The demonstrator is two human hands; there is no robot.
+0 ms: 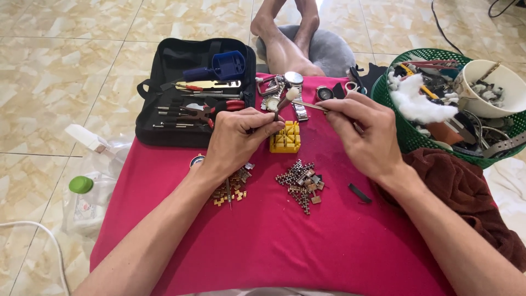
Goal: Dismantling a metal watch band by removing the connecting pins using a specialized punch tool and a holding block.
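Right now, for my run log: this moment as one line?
left hand: grips small hammer | right hand: holds thin pin tool | below: yellow plastic block

A cloth-covered tabletop (pixel 307 246) carries two heaps of watch-band links: one (pixel 233 189) just under the left hand (pixel 238 140), the other (pixel 301 183) near the middle. A link-holder block (pixel 286 137) sits behind them, between both hands, with the right hand (pixel 364 134) to its right. An open tool case (pixel 192 90) lies at the far left edge, watches (pixel 285 87) beside it. A basket (pixel 416 137) stands at the right edge, holding a bowl (pixel 493 90).
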